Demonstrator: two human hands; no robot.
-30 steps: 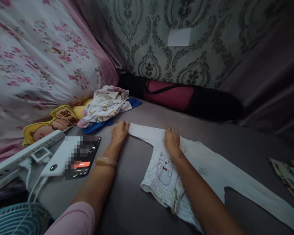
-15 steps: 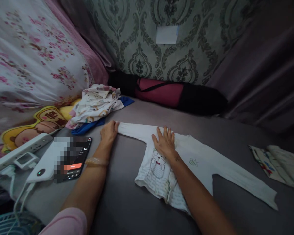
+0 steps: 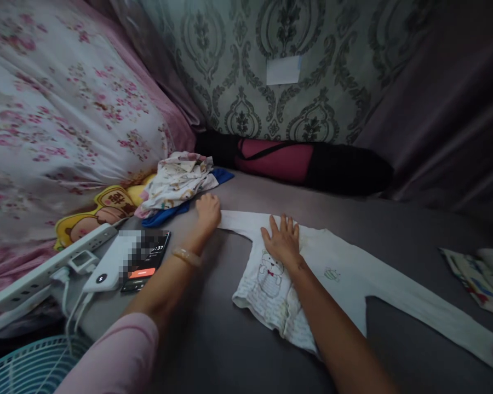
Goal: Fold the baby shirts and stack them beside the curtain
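Observation:
A small white long-sleeved top (image 3: 345,268) with a bear print lies spread on the grey sheet (image 3: 213,328). My left hand (image 3: 209,212) is closed at the cuff end of its left-hand sleeve; the cuff is hidden inside the fingers. Flat on the upper chest, just above the bear, rests my right hand (image 3: 282,239), its fingers spread. The other sleeve stretches out to the lower right, untouched.
Crumpled clothes (image 3: 178,180) lie beyond my left hand, near a yellow cushion (image 3: 80,224). At left are a power strip (image 3: 53,265), a white power bank (image 3: 110,262) and a phone (image 3: 152,260). A black and red bag (image 3: 275,161) lies along the wall. Folded cloth (image 3: 476,276) sits at right.
The view has shifted, so most things appear farther right. My left hand has come closer to my right hand, and less of the held sleeve shows between them. My right hand stays on the chest.

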